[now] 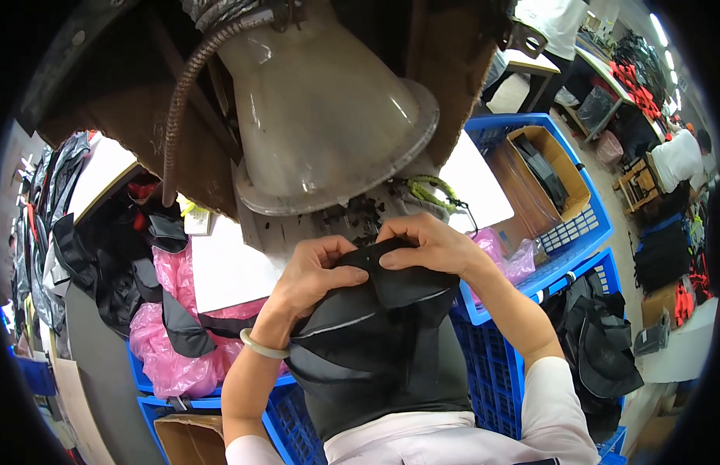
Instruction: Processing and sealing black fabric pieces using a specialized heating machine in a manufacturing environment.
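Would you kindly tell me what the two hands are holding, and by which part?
Both the left hand and right hand pinch the black fabric piece along its upper edge, one on each side.

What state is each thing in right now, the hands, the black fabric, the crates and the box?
Left hand: closed, pinching the black fabric.
Right hand: closed, pinching the same fabric from the other side.
Black fabric: folded, held up in both hands.
Funnel hood: hanging above the hands, mouth down.
Blue crate: open, holding a cardboard box.
Cardboard box: open, dark pieces inside.
Pink bag: crumpled.
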`<state>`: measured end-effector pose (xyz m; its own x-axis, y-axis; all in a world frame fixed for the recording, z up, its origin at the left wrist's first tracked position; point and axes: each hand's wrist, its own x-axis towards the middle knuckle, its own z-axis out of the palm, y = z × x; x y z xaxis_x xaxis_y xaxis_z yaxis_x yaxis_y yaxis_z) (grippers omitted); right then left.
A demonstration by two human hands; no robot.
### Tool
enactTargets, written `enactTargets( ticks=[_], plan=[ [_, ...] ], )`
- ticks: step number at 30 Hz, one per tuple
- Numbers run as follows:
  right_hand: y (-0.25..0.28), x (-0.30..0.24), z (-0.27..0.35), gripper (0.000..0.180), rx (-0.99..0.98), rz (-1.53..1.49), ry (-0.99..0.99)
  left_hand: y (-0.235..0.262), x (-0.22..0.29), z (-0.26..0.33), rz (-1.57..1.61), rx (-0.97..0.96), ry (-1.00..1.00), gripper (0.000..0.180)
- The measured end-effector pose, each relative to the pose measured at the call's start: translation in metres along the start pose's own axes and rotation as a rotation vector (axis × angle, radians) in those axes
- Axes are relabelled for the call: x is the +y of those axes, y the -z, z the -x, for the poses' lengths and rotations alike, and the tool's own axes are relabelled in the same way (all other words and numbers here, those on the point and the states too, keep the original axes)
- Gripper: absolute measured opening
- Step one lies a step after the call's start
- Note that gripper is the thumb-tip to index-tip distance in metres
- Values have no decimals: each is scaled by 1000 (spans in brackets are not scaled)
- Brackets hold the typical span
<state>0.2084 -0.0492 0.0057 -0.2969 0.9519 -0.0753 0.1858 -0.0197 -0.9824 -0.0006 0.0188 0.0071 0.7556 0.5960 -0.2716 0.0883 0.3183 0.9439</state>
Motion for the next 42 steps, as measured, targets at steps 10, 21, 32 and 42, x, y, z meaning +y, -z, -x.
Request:
enactTargets(
  ticks=[10,21,32,42],
  plan=[
    [9,-12,-38,25,120,-424,-142,12,12,-26,306,237,-91,32],
    [8,3,-46,31,221,-464,-30,23,-2,-35,316,310,-60,37],
    [14,28,-78,20,247,-527,87,58,-29,-68,192,358,-285,17],
    [8,40,-82,20,284,-563,128,70,-33,-76,137,267,-308,14]
  ],
)
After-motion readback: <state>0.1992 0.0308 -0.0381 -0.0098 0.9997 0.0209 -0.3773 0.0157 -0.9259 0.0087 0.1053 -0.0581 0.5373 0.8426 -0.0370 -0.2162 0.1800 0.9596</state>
